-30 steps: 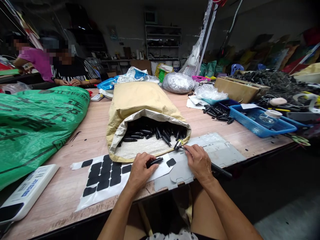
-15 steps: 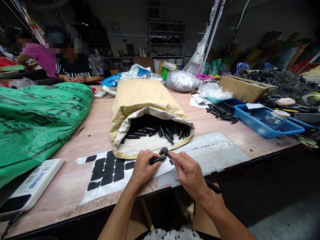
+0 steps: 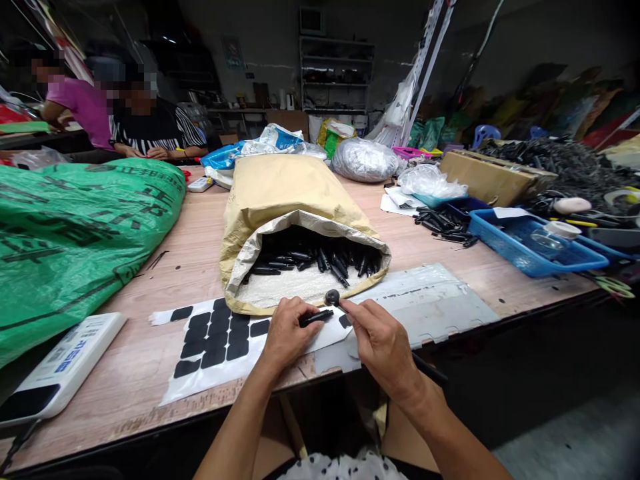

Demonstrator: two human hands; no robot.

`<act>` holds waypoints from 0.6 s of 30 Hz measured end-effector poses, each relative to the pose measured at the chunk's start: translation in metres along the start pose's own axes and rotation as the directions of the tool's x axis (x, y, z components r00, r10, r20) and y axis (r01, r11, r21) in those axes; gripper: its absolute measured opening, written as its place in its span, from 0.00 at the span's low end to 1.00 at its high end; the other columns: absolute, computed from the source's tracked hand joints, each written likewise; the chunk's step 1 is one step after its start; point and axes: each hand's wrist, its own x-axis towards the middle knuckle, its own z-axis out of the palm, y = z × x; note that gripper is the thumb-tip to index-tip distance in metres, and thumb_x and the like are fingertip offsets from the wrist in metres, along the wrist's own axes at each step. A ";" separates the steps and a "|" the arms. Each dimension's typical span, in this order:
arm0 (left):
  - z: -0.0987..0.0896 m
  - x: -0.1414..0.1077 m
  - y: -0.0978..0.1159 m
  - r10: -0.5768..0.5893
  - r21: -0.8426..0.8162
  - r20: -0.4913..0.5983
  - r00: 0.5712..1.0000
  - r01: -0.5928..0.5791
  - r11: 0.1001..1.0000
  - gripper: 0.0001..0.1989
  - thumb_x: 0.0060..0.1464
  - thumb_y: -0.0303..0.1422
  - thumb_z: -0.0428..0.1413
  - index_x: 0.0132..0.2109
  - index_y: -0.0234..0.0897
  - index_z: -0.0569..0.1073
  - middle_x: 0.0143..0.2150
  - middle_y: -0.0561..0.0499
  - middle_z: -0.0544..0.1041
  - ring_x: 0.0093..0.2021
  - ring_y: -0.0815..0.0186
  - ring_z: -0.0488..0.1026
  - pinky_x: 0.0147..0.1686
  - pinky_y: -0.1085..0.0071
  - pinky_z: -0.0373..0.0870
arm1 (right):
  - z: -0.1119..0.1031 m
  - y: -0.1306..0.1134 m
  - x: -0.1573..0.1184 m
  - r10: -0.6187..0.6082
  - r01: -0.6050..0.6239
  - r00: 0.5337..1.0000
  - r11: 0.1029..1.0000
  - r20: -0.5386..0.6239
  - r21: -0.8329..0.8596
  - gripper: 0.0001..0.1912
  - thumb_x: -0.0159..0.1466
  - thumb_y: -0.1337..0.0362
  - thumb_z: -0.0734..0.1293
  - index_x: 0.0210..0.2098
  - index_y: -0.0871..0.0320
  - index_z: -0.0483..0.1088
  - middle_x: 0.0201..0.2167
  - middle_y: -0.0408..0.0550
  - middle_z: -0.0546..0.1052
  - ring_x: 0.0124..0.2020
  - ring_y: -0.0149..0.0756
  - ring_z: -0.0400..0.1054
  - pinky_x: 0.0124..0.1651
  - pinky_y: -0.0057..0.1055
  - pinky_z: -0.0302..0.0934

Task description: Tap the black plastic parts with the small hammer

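A slim black pen-shaped part (image 3: 317,318) lies in my left hand (image 3: 290,330), pinched between thumb and fingers with its tip toward the right. My right hand (image 3: 380,340) is closed on a dark thin tool with a round black head (image 3: 332,297), which sits just above the part's tip, apart from it. A black rod (image 3: 430,369) sticks out behind my right wrist; my hand hides whether it belongs to the tool. Just beyond both hands is the mouth of a yellow woven sack (image 3: 300,187), with several similar black parts (image 3: 333,260) inside.
Under and beside my left hand lies a white sheet with black rounded squares (image 3: 210,337). A grey board (image 3: 430,307) is at right. A green sack (image 3: 85,233) and white device (image 3: 65,367) stand left; a blue basket (image 3: 540,260) is right. Two people sit far left.
My right hand has shifted slightly right, and the round head has moved a little up and right, away from the part in my left hand. The left hand keeps its hold.
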 end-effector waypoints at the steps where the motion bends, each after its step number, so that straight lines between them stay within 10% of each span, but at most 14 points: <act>1: 0.000 0.000 0.000 0.002 0.001 -0.002 1.000 -0.002 1.000 0.06 0.52 0.31 0.64 0.39 0.42 0.80 0.36 0.51 0.77 0.43 0.57 0.68 0.44 0.62 0.64 | 0.001 0.000 -0.001 -0.003 0.003 1.000 1.000 0.028 -0.016 0.21 0.71 0.71 0.57 0.58 0.51 0.72 0.34 0.46 0.74 0.37 0.35 0.68 0.42 0.29 0.63; 18: -0.007 -0.003 -0.003 -0.032 -0.181 0.022 0.999 0.036 0.983 0.07 0.57 0.34 0.59 0.43 0.44 0.77 0.43 0.51 0.77 0.47 0.56 0.68 0.48 0.61 0.64 | -0.002 0.064 0.004 0.161 -0.178 0.983 0.941 -0.082 -0.288 0.13 0.69 0.68 0.62 0.48 0.54 0.76 0.37 0.48 0.76 0.42 0.41 0.66 0.46 0.35 0.59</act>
